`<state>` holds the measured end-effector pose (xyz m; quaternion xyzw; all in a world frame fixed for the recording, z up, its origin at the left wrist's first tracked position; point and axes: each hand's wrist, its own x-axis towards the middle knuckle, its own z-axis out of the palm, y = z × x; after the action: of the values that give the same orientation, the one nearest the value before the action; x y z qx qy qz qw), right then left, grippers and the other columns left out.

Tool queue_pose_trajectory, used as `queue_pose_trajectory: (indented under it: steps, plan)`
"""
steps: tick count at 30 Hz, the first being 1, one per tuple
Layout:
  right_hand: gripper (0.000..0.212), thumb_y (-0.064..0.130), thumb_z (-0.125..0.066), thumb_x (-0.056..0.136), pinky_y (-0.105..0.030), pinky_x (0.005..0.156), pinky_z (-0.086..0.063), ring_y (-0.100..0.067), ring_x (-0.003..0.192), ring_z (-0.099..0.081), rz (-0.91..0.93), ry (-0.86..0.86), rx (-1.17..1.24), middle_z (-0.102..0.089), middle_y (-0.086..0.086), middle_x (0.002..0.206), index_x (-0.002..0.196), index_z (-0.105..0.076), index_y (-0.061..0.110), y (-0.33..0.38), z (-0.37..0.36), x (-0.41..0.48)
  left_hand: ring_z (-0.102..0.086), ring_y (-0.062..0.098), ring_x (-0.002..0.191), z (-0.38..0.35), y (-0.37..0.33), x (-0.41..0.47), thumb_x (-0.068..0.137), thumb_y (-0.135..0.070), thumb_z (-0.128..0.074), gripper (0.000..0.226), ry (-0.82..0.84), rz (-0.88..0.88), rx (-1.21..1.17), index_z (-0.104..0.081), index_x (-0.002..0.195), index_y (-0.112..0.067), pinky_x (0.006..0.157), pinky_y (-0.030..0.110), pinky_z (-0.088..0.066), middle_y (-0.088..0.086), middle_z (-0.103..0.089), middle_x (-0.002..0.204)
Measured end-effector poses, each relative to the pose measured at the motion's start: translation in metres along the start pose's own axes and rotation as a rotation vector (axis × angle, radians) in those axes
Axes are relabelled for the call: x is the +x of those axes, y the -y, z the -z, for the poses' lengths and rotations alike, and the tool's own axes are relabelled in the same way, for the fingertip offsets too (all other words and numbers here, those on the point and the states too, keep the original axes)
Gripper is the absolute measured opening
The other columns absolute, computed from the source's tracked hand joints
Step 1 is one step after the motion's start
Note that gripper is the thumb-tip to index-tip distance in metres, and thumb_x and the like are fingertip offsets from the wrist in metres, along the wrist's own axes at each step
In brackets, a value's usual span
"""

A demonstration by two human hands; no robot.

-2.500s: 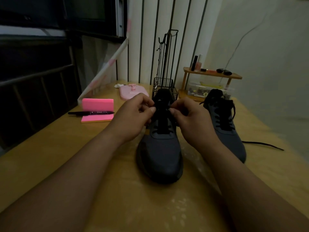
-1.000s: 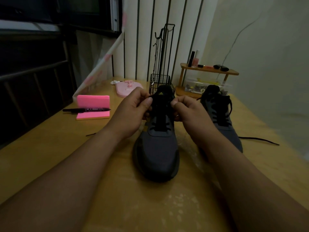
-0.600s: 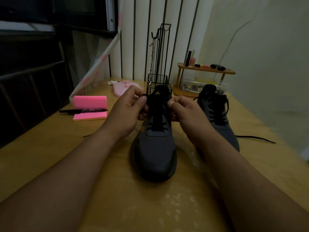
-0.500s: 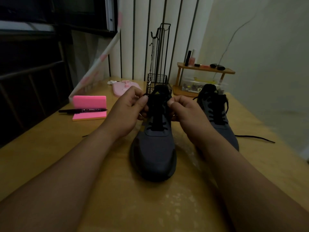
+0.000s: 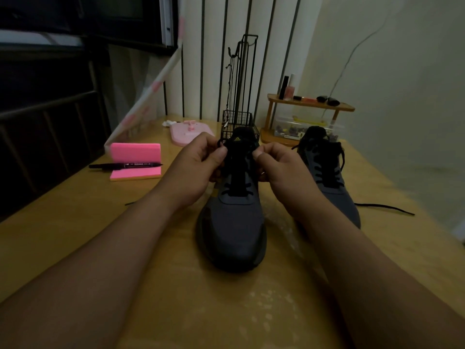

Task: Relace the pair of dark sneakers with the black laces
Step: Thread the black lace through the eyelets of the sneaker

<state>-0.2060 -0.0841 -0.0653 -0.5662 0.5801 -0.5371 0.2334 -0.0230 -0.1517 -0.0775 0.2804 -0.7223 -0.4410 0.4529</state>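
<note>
Barely any shift: both hands stay at the top eyelets of the near sneaker (image 5: 234,222), mid-tabletop (image 5: 75,222), left hand (image 5: 198,167) and right hand (image 5: 279,167) each pinching black lace (image 5: 236,185) between thumb and forefinger beside the tongue. A lace tail (image 5: 129,203) has come into view by the left forearm. Lower rows look crossed, so likely the last eyelets; second sneaker (image 5: 327,177), just right, appears laced, loose end (image 5: 385,207) trailing.

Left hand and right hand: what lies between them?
Between left hand and right hand lie the near sneaker's tongue and black laces, in the head view.
</note>
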Motion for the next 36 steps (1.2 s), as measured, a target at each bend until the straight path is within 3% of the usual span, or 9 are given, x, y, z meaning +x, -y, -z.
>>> queue_pose_trajectory:
  steps: [5, 10, 14, 18, 22, 26, 30, 36]
  plan:
    - [0.014, 0.030, -0.054, 0.106, -0.053, 0.083, -0.060, -0.023, 0.090, -0.067, 0.112, -0.065, -0.197, -0.068, -0.002, 0.095, 0.096, -0.060, 0.023, 0.0015, -0.0047, -0.0020, -0.058, 0.005, 0.070, -0.0005, 0.0007, 0.0002, 0.109, -0.009, -0.050, 0.007, -0.001, 0.001, -0.021, -0.056, 0.108, -0.006, 0.061, 0.019, -0.050, 0.011, -0.062, 0.094]
    - [0.017, 0.028, -0.049, 0.108, -0.060, 0.084, -0.055, -0.032, 0.093, -0.064, 0.076, -0.067, -0.151, -0.066, -0.010, 0.099, 0.097, -0.057, 0.018, 0.0039, -0.0051, -0.0028, -0.059, 0.007, 0.074, 0.0000, 0.0039, 0.0012, 0.109, -0.010, -0.050, 0.012, 0.000, 0.010, -0.011, -0.055, 0.111, 0.000, 0.064, 0.022, -0.051, 0.011, -0.064, 0.095]
    - [0.015, 0.034, -0.059, 0.105, -0.054, 0.086, -0.059, -0.027, 0.095, -0.068, 0.064, -0.008, -0.089, -0.069, -0.008, 0.101, 0.104, -0.062, 0.019, 0.0039, -0.0014, -0.0048, -0.064, 0.009, 0.080, 0.0006, 0.0037, 0.0009, 0.108, -0.010, -0.051, 0.010, 0.004, 0.010, -0.039, -0.057, 0.112, -0.002, 0.066, 0.021, -0.054, 0.019, -0.066, 0.100]
    - [0.007, 0.025, -0.064, 0.103, -0.058, 0.085, -0.059, -0.030, 0.096, -0.071, 0.070, -0.017, -0.042, -0.071, -0.010, 0.099, 0.099, -0.065, 0.019, 0.0023, -0.0028, -0.0049, -0.063, 0.011, 0.083, 0.0007, 0.0036, 0.0006, 0.108, -0.011, -0.052, 0.008, 0.015, 0.010, -0.043, -0.059, 0.106, -0.014, 0.068, 0.023, -0.054, 0.011, -0.067, 0.100]
    - [0.011, 0.027, -0.060, 0.103, -0.060, 0.083, -0.058, -0.032, 0.093, -0.069, 0.052, -0.067, -0.070, -0.069, -0.009, 0.096, 0.094, -0.062, 0.022, 0.0020, -0.0066, -0.0034, -0.058, 0.016, 0.079, 0.0003, 0.0043, 0.0008, 0.108, -0.010, -0.052, 0.009, 0.007, 0.008, -0.030, -0.058, 0.104, -0.014, 0.067, 0.028, -0.051, 0.009, -0.063, 0.094]
    - [0.016, 0.026, -0.054, 0.105, -0.063, 0.083, -0.055, -0.038, 0.095, -0.064, 0.030, -0.082, -0.094, -0.066, -0.017, 0.100, 0.097, -0.058, 0.013, 0.0012, -0.0072, -0.0009, -0.055, 0.019, 0.077, 0.0007, 0.0056, 0.0023, 0.108, -0.010, -0.051, 0.007, 0.004, 0.011, -0.021, -0.057, 0.108, -0.007, 0.066, 0.027, -0.050, 0.013, -0.060, 0.093]
    - [0.015, 0.031, -0.062, 0.102, -0.060, 0.087, -0.057, -0.036, 0.099, -0.067, 0.033, -0.027, -0.019, -0.068, -0.017, 0.105, 0.102, -0.061, 0.017, 0.0024, -0.0054, -0.0023, -0.055, 0.019, 0.076, 0.0037, 0.0055, 0.0024, 0.108, -0.010, -0.052, 0.008, 0.009, 0.017, -0.046, -0.059, 0.106, -0.011, 0.068, 0.028, -0.050, 0.011, -0.059, 0.090]
    - [0.011, 0.020, -0.060, 0.104, -0.060, 0.087, -0.058, -0.038, 0.095, -0.068, -0.008, -0.044, 0.033, -0.069, -0.016, 0.097, 0.096, -0.061, 0.011, 0.0019, -0.0063, -0.0043, -0.057, 0.013, 0.073, 0.0050, 0.0058, 0.0021, 0.107, -0.008, -0.052, 0.009, 0.024, 0.026, -0.054, -0.060, 0.109, -0.010, 0.069, 0.029, -0.050, 0.008, -0.062, 0.089]
